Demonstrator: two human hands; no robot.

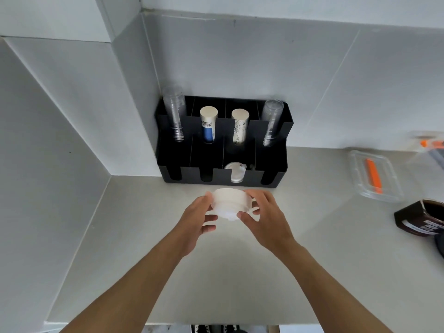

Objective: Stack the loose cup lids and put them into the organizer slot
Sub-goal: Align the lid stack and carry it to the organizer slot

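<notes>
A stack of white cup lids (229, 202) is held between both hands just above the counter, in front of the black organizer (276, 162). My left hand (200, 216) grips its left side and my right hand (263, 215) grips its right side, fingers curled under. Behind the stack, the organizer's front row has four slots; the third from the left holds a few white lids (236, 173). The other front slots look dark and I cannot tell what is inside.
The organizer's back row holds two stacks of clear cups (175, 114) and two stacks of paper cups (208, 123). At right lie a clear plastic box (374, 176) with an orange item and a dark jar (422, 217). Tiled walls close the corner.
</notes>
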